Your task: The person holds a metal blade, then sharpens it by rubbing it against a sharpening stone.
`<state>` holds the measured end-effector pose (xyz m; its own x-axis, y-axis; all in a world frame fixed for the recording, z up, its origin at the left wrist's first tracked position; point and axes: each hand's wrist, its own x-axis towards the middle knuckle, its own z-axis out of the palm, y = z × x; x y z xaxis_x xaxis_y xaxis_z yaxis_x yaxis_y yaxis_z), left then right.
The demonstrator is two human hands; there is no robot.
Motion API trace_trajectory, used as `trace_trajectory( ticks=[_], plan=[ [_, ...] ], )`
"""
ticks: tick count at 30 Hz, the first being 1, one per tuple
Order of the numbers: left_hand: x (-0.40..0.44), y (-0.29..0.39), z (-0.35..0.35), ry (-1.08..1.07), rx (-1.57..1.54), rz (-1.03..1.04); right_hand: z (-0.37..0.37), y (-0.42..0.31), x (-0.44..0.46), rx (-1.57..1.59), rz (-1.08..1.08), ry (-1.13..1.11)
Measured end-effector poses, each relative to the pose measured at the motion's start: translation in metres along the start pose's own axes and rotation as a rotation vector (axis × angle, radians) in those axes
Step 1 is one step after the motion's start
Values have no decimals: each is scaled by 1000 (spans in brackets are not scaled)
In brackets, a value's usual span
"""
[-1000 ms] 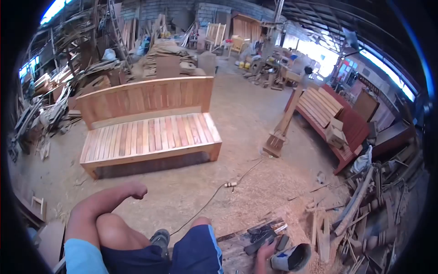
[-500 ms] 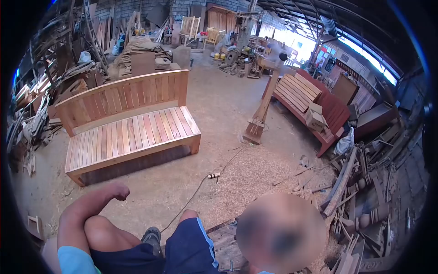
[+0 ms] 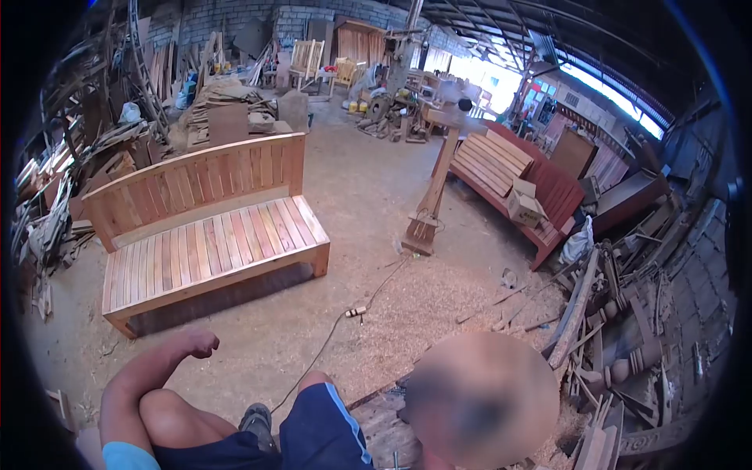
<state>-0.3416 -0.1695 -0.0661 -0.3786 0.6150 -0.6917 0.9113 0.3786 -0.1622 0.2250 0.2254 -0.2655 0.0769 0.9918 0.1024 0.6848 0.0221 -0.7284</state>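
Observation:
My left hand (image 3: 202, 343) hangs at the end of a bent arm propped by my bare knee. Its fingers are curled in, and I see nothing in them. Beyond it stands a slatted wooden bench (image 3: 207, 243) with a high back, nearest to this hand but apart from it. My right forearm (image 3: 435, 460) shows only as a sliver at the bottom edge. A round blurred patch covers where it leads, so my right hand is hidden. Beside the patch lies a worn wooden surface (image 3: 384, 427) with a metal rod (image 3: 395, 460) on it.
A cord with a connector (image 3: 356, 312) crosses the floor to a wooden post stand (image 3: 427, 211). Wood shavings (image 3: 423, 301) cover the ground at right. A red bench (image 3: 560, 192) holds slatted panels and a cardboard box (image 3: 525, 205). Scrap wood (image 3: 619, 360) piles along the right side.
The view has shifted, so the benches and stand sit slightly further left and the floor things lower. My left hand keeps nearly the same curled pose.

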Motion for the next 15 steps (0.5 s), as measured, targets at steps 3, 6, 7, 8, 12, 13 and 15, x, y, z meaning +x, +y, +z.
trace_trajectory(
  ticks=[3,6,7,8,12,13,15],
  plan=[
    [-5,12,12,66,-90,3,-7,12,-3,-106,-87,8],
    [17,-3,23,-218,155,31,-17,-18,16,-99,255,-85],
    [15,-6,24,-212,162,24,-19,-15,1,-100,250,-71],
    [11,-5,27,-131,97,31,-18,-18,-9,-95,233,-53],
    [6,-11,22,69,-83,32,12,4,5,-49,-19,44],
    [2,-11,27,74,-107,25,8,30,-6,-55,-103,68],
    [5,-1,44,58,-120,41,-4,1,13,-108,81,34]
  ],
)
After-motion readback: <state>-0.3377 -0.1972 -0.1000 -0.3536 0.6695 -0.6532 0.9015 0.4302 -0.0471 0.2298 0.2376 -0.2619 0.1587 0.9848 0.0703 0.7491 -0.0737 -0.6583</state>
